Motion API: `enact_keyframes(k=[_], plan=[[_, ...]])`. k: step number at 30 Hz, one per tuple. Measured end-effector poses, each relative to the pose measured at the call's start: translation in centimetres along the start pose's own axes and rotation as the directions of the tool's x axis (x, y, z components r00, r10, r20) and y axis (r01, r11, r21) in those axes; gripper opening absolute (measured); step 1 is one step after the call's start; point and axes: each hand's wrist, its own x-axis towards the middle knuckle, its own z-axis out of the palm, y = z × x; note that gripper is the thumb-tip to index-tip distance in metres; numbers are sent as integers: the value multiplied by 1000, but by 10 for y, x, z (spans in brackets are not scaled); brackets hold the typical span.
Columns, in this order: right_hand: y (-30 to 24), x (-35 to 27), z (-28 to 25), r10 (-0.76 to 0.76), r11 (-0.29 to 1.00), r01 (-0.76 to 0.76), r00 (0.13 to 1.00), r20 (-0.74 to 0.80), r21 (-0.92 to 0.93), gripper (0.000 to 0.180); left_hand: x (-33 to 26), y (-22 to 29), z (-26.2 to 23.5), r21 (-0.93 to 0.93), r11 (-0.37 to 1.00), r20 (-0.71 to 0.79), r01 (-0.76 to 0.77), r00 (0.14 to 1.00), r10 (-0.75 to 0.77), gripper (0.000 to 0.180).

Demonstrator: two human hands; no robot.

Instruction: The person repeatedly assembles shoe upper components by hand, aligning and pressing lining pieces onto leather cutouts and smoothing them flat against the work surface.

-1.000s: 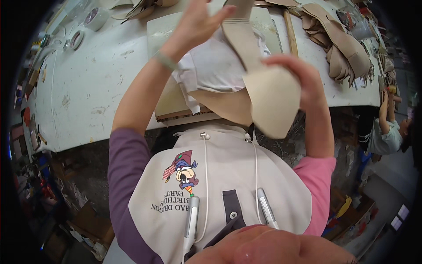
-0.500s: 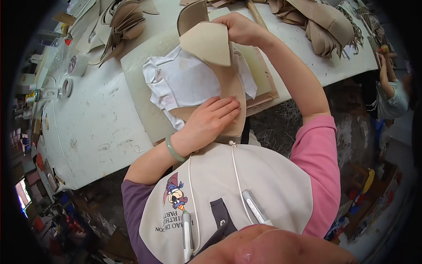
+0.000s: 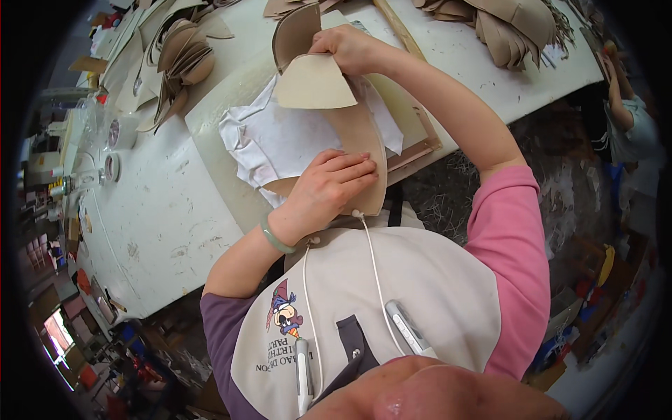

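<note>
A long tan leather strip [image 3: 357, 150] is pressed flat onto the white cloth [image 3: 273, 143] by the left hand [image 3: 329, 189], its far end pinched and folded back by the right hand [image 3: 350, 49] — 1 fanned stack of tan pieces [image 3: 182, 63] lies left of the cloth.

cartoon print with lettering [image 3: 282, 323] on beige apron chest, red and blue

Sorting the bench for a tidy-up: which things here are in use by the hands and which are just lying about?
In use:
left hand
right hand
tan leather piece
white cloth

Lying about:
stacks of cut pieces
heap of tan strips
small round tins
</note>
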Motion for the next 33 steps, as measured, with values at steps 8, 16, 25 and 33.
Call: enact_keyframes(k=[8,16,25,33], plan=[[8,-4,6,-46,999,46,995,-89,0,19,10,1,-6,-36,999,35,12,999,-11,39],[14,-2,13,-179,981,166,974,-136,-105,30,25,-32,-23,111,988,28,109,993,-112,40],[5,-6,16,-14,1000,18,949,-314,8,19,24,-78,-39,-8,885,-186,466,869,-459,64],[-6,-6,21,-97,971,-55,798,-595,-232,51,42,-140,-49,-491,671,-300,555,616,-728,42]])
